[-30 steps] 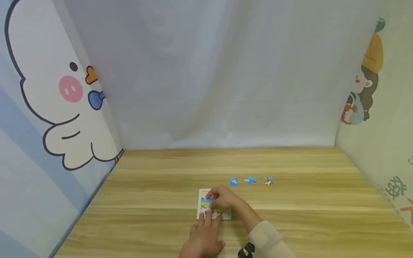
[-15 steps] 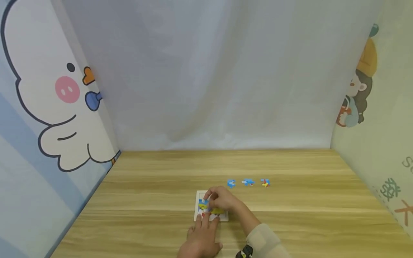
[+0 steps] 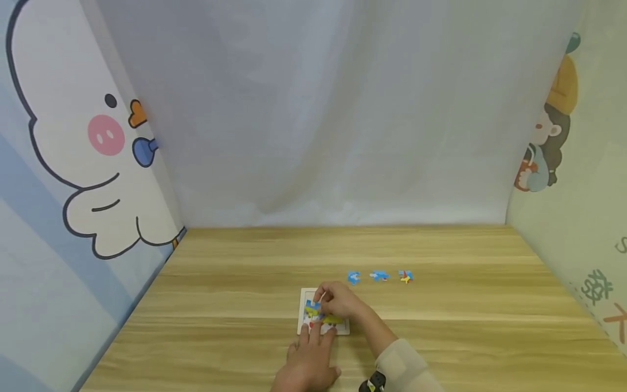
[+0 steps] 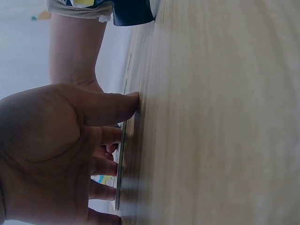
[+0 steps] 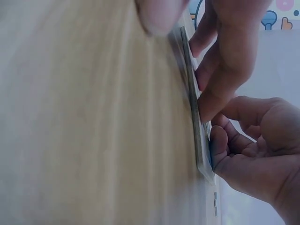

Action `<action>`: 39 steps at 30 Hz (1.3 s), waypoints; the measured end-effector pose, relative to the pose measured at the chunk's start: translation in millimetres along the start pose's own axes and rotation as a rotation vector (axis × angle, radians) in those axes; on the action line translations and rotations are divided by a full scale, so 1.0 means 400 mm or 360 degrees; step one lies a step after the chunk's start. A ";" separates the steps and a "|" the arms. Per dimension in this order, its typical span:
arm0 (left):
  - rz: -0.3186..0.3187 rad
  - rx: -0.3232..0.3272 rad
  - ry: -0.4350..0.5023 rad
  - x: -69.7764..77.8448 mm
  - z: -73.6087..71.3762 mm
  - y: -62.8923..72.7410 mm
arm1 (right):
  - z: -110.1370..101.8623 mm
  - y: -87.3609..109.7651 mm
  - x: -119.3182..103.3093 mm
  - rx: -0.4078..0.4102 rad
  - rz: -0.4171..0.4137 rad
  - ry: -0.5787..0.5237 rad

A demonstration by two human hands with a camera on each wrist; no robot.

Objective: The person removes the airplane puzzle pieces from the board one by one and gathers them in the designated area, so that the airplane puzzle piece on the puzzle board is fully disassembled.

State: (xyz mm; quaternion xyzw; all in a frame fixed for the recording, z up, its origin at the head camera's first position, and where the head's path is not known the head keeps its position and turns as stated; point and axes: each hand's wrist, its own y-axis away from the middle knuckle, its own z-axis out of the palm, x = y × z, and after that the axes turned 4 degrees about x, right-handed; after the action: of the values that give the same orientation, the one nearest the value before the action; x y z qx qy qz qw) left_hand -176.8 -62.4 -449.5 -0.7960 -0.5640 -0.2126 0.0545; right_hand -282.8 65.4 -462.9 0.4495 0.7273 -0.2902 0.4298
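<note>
A small jigsaw puzzle board [image 3: 301,311] with a pale rim lies on the wooden table, partly filled with blue, yellow, white and red pieces. My left hand [image 3: 312,356] rests its straight fingers on the board's near edge; in the left wrist view its thumb [image 4: 117,105] touches the tabletop. Above the board's upper part, my right hand [image 3: 340,300] has curled fingers and pinches a blue-and-yellow puzzle piece [image 3: 312,306], mostly hidden by the fingers. The right wrist view shows that right hand [image 5: 262,150] low against the board, beside the left fingers.
Beyond the board lie three loose puzzle pieces in a row: a blue one [image 3: 354,277], a blue-and-white one [image 3: 379,275], and a blue, red and yellow one [image 3: 405,276]. A pale curtain [image 3: 343,136] hangs behind the table [image 3: 220,305], between printed side walls. A black wrist device [image 3: 373,383] sits by the right sleeve.
The head view shifts slightly back and forth. Both hands keep nearly the same place; the piece under the right fingertips looks a little more tilted.
</note>
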 end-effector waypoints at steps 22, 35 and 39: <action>-0.0014 -0.0014 0.0012 0.007 -0.004 0.007 | -0.019 0.012 0.015 -0.0007 0.0030 -0.0166; 0.0003 0.0002 0.0022 0.007 -0.014 0.012 | -0.037 0.017 0.006 -0.0022 0.0062 -0.0215; 0.0000 -0.0004 0.0010 0.006 -0.013 0.013 | -0.048 0.033 0.002 -0.0002 0.0063 -0.0203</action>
State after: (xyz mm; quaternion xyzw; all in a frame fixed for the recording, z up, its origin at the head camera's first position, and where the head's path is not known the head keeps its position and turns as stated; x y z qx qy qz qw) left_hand -172.8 -63.7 -443.2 -0.7954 -0.5636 -0.2159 0.0553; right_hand -278.1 86.8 -455.1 0.4441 0.6896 -0.3094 0.4811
